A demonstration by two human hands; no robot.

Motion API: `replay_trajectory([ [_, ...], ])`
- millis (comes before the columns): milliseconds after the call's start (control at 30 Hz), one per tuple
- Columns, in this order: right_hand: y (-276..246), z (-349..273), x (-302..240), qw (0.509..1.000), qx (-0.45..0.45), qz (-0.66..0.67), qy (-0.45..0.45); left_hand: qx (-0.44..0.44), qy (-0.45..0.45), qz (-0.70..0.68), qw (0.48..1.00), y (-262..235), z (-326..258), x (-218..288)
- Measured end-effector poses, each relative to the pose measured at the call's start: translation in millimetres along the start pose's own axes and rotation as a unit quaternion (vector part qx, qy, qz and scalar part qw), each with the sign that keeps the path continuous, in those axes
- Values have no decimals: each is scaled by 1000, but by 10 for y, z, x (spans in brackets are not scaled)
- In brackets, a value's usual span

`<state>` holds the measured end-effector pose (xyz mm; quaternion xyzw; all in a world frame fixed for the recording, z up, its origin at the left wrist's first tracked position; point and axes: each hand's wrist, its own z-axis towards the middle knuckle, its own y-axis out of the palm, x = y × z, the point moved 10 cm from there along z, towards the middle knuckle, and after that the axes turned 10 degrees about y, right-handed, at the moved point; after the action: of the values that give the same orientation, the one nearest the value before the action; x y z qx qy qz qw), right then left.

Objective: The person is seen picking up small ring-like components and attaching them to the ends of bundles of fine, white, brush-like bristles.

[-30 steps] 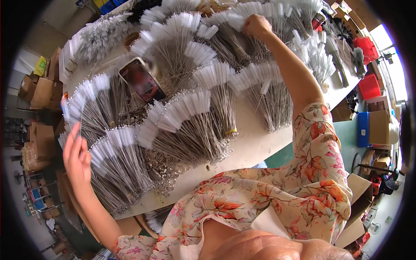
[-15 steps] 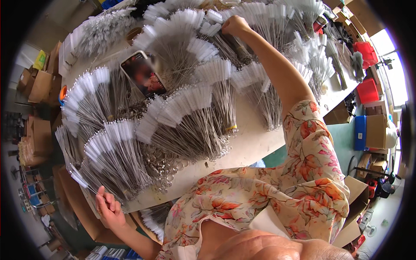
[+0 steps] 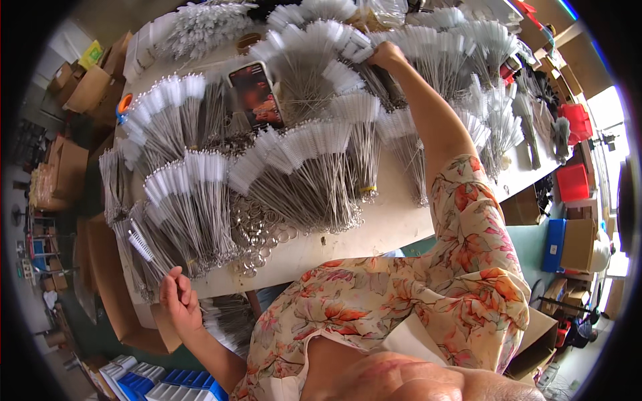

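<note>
— Where the near edge of the tabletop [image 3: 401, 230] meets the body, what is the left hand [image 3: 177, 297] doing?

— It is raised just off the corner, fingers curled and pinched on the wire stem of a single brush [image 3: 144, 244]. The white bristle head points up and away, lying over the nearest fan of brushes [image 3: 190, 207].

— And the other arm?

— It stretches far across the tabletop, elbow almost straight, floral sleeve at the shoulder. The right hand [image 3: 384, 55] reaches the far bundle of brushes [image 3: 374, 73] and closes on their stems, palm down.

— What lies between the two?

— A heap of metal rings [image 3: 257, 230] near the front, more fanned bundles past it, and a phone [image 3: 256, 95] propped further back.

— Anything unclear?

— The right fingertips are buried among the wires, so how many stems they grip cannot be told. The tabletop's far edge bends out of view.
</note>
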<state>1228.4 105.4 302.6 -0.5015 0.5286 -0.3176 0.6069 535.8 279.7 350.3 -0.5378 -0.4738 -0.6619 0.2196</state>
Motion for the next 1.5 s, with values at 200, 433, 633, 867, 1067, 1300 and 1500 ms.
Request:
replay_trajectory([
  [200, -228, -122, 173, 995, 6, 99, -8, 32, 18, 3, 999, -178, -281, 22],
  [433, -1247, -643, 336, 958, 142, 247, -9, 24, 33, -25, 999, -71, -224, -85],
  [633, -1111, -2389, -906, 602, -373, 681, -185, -131, 73, 48, 988, 859, -190, -67],
  [867, -669, -4202, -1718, 541, -408, 702, -220, -255, 238, 154, 925, 1952, -190, 134],
  [1067, -535, -4794, -1658, 515, -367, 731, -255, -202, 413, 185, 869, 1789, -347, 221],
  [1300, 158, -4955, -1450, 500, -459, 727, -101, -199, 483, 209, 827, 1560, -843, 126],
  [1500, 14, -4809, -1311, 438, -477, 756, -93, -218, 614, 350, 673, 1601, -1102, 26],
])
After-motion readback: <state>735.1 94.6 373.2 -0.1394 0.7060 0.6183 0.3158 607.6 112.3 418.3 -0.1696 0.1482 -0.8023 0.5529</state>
